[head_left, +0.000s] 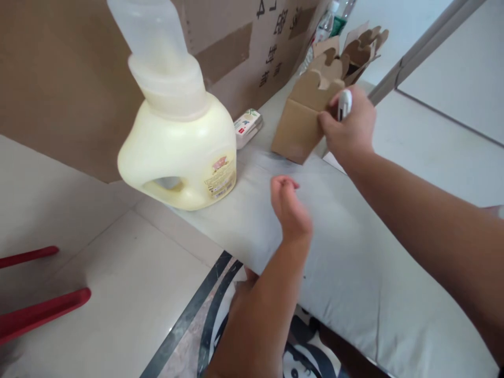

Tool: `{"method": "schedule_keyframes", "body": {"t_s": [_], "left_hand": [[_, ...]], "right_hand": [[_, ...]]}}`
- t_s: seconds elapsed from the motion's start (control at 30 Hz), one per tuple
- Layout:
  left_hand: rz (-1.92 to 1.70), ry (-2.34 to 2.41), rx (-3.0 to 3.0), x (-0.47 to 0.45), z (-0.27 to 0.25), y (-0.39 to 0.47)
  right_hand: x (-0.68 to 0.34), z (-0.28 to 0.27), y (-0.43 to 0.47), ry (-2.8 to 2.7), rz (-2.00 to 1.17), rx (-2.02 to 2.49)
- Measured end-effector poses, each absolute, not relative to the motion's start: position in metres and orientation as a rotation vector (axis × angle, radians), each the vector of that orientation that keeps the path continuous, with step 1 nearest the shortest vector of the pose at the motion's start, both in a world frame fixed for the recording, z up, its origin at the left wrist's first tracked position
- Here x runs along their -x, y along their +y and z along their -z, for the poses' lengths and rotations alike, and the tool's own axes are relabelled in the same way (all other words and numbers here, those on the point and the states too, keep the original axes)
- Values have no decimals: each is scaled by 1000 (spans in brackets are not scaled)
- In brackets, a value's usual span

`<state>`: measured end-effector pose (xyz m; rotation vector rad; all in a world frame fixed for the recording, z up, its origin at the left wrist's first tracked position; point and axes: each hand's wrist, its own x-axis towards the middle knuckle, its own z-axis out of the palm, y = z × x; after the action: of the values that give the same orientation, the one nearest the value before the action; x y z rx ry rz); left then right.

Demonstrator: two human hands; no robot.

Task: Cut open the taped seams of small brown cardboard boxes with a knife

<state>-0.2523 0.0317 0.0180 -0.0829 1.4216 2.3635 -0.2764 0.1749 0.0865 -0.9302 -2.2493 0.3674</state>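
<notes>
My right hand [352,123] is closed at the near edge of a small brown cardboard box [297,128], with the thumb against its side. From the same hand sticks the end of a white pen-like tool [345,104] with a dark slot; its exact kind I cannot make out. The box has scalloped top flaps and leans on the pale cloth-covered table [338,220]. Below it, apart from the box, my left hand [290,207] hangs over the cloth, slightly blurred. Its fingers bend loosely, and nothing shows in them.
A large pale-yellow detergent bottle [185,152] stands at the table's left edge, beside a small white packet [248,126]. Behind are a big carton [232,68], another scalloped box [362,50] and plastic bottles [326,23]. Red legs [47,312] show over the floor.
</notes>
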Motion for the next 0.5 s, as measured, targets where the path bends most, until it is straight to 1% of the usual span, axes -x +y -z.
{"method": "schedule_keyframes", "body": {"t_s": [0.1, 0.2, 0.3, 0.33, 0.4, 0.5], "left_hand": [[-2497, 1562, 218, 262, -10, 25], [-2571, 1631, 184, 264, -5, 21], [-2641, 1695, 23, 260, -6, 21], [-2648, 1719, -76, 258, -8, 21], [-2607, 1737, -364, 252, -11, 24], [-2432, 1652, -895, 240, -18, 32]], "right_hand": [[220, -86, 155, -2177, -315, 843], [146, -84, 129, -2195, -300, 775], [65, -85, 97, -2276, 49, 703], [38, -86, 85, -2294, 83, 677], [-11, -88, 64, -2321, 27, 700], [-72, -89, 41, -2429, -132, 766]]}}
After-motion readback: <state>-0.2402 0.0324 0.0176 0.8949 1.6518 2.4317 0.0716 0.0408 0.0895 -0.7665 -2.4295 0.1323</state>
